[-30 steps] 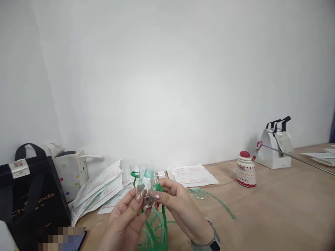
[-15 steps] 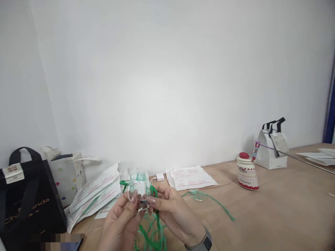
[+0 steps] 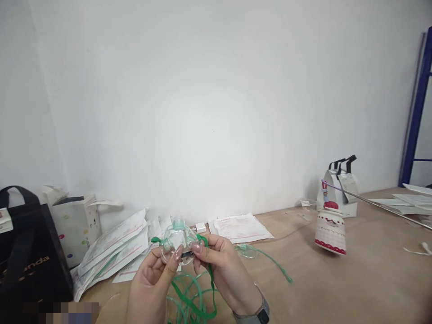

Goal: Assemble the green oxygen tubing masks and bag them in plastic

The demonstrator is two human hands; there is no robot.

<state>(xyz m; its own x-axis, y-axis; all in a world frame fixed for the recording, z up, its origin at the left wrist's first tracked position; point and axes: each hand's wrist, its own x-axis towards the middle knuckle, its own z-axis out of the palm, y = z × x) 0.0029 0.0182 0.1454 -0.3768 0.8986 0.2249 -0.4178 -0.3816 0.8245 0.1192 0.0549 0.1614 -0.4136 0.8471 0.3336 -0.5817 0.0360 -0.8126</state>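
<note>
A clear oxygen mask (image 3: 177, 234) with a pale green collar is held up in front of me. My left hand (image 3: 153, 272) pinches its lower left rim between thumb and fingers. On the right side, my right hand (image 3: 221, 265) grips the mask close to where the green strap (image 3: 212, 274) is attached. That strap hangs down in a loop. Coiled pale green tubing (image 3: 184, 301) lies below the hands on the table. Part of the mask's lower edge is hidden by my fingers.
White sealed packets (image 3: 114, 252) are piled at left beside a black bag (image 3: 33, 265) and a dotted bag (image 3: 76, 225). Another packet (image 3: 245, 227) lies behind the hands, near a clear green-tubed piece (image 3: 248, 250). A bell-shaped ornament (image 3: 330, 231) hangs from a thin rod (image 3: 378, 209) at right.
The mask has tilted, so its collar now points more upward and away. Both hands still hold it. The view has shifted slightly right, and the hanging ornament has swung.
</note>
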